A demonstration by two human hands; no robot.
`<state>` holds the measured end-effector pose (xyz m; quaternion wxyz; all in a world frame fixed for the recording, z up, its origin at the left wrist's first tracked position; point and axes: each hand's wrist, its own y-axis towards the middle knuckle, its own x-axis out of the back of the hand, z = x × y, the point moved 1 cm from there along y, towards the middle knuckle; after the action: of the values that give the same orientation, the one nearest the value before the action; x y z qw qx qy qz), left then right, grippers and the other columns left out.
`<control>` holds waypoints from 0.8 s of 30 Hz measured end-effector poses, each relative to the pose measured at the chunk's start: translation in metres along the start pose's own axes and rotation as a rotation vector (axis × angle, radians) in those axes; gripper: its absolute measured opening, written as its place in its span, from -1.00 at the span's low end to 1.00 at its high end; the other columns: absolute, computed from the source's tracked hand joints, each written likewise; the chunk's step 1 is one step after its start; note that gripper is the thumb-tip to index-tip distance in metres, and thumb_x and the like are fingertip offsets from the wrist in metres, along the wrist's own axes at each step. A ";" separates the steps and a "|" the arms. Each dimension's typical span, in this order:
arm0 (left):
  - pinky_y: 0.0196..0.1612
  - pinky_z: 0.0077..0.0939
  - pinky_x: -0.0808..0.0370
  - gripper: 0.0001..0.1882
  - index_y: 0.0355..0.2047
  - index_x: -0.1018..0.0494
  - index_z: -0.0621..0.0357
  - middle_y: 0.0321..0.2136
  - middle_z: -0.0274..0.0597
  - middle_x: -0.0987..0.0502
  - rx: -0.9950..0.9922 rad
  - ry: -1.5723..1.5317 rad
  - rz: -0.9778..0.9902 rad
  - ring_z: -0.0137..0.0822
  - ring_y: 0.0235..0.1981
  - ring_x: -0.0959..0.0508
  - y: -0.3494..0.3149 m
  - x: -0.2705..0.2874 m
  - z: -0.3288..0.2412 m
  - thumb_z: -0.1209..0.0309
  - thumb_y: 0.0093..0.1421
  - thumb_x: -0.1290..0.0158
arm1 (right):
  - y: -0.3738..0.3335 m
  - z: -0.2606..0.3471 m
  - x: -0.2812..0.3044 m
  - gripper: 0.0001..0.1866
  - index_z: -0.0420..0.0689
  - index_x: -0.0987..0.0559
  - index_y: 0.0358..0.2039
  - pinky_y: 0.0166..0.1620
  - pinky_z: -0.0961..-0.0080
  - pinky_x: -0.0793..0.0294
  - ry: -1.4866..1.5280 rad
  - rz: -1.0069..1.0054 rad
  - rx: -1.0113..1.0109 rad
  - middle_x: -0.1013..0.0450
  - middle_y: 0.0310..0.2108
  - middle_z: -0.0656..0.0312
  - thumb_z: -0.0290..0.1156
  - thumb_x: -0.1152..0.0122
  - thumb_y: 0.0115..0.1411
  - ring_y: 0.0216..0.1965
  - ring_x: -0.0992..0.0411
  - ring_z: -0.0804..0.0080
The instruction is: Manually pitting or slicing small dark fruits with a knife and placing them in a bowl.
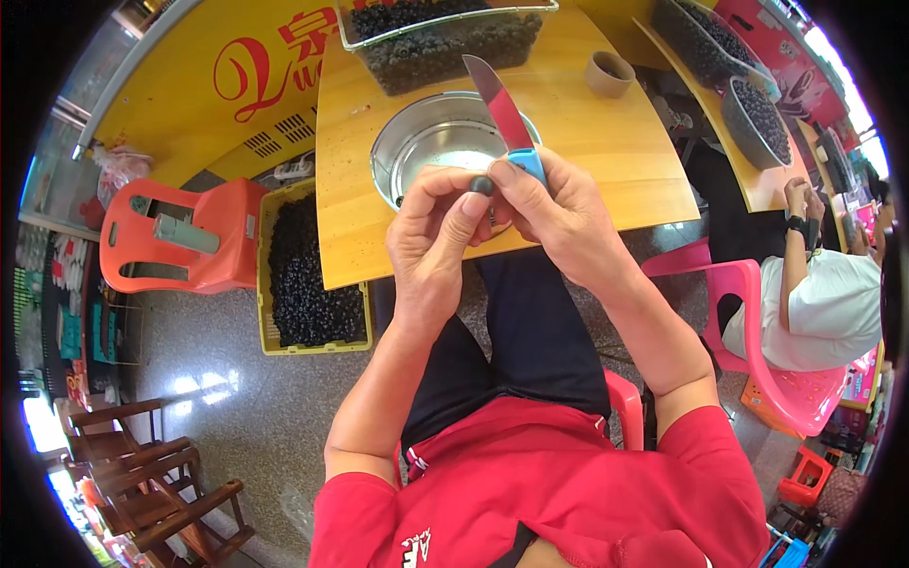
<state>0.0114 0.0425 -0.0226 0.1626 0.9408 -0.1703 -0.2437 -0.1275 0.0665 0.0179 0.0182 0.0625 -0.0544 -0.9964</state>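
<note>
Close together over the near edge of the wooden table (606,142), both my hands are at work. My left hand (428,227) pinches a small dark round fruit (482,186) between thumb and fingers. A knife with a blue handle (526,167) is gripped in my right hand (566,210), its broad blade (499,102) pointing up and away and looking reddish along its lower part. My right thumb is right beside the fruit. Just beyond my hands sits a round metal pan (390,156), partly hidden by them; only a few small dark bits show inside.
A clear bin (445,59) full of dark fruits stands behind the pan, near a small cup (609,74). On the floor at left are a yellow crate (266,284) of dark fruits and an orange stool (180,237). At right, another person (805,303) sits on a pink chair (754,331).
</note>
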 end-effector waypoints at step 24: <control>-0.27 -0.55 -0.41 -0.89 -0.29 -0.47 0.32 -0.42 -0.15 -0.50 -0.055 1.160 0.230 -0.36 -0.38 -0.50 0.035 0.097 -0.076 0.58 0.15 -0.07 | -0.007 -0.035 0.077 -0.75 -0.20 -0.54 -0.31 -0.58 0.80 -0.03 -0.322 -0.214 0.021 -0.35 -0.56 0.44 -0.25 -0.11 0.30 -0.63 -0.11 0.83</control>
<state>0.1225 -0.0104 0.0150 0.2788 0.8914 -0.1481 0.3252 -0.1994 0.0662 -0.0269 -0.0976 -0.0922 -0.0598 -0.9891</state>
